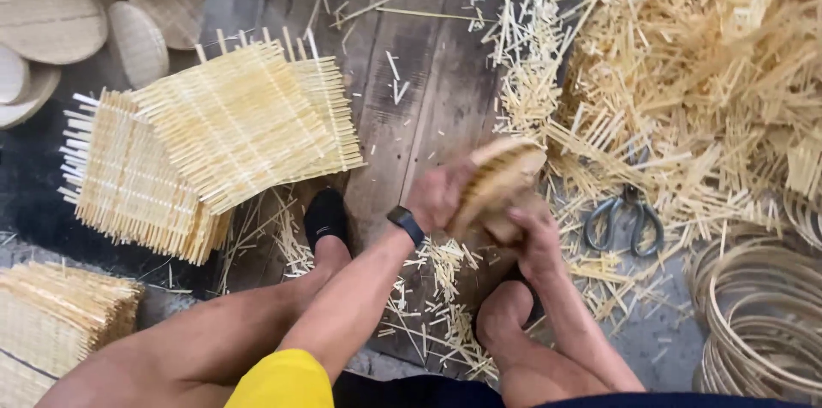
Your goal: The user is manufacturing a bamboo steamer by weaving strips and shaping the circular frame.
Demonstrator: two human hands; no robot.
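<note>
Left hand (439,194): my fingers are curled together and clamped on the near edge of the small woven lid (497,181), gripping it from the left.
Right hand (533,232): my fingers are closed on the underside of the same lid, holding it from below and to the right.
Lid: it sits tilted between my two hands, above the dark wooden board (428,91), its ribbed face turned up and left.
Wrist: a black watch (405,225) sits just behind my left fingers.
Beyond my fingers, to the left: a stack of square woven mats (231,125), loose ends sticking out; well apart from my grip.
Farther left, top corner: round woven lids (51,14) lying flat.
Right of my right fingers: scissors (625,220) lying on the offcuts, near but not touching.
Beyond and right: a big heap of cut strips (702,57).
Far right, low: a coil of bamboo hoops (762,322).
Under my hands: short trimmings (437,305) scattered on the board, between my feet (326,218).
Near left corner: another pile of mats (60,314).
In the way: nothing lies between my fingers and the lid; the trimmings crowd the board below.
</note>
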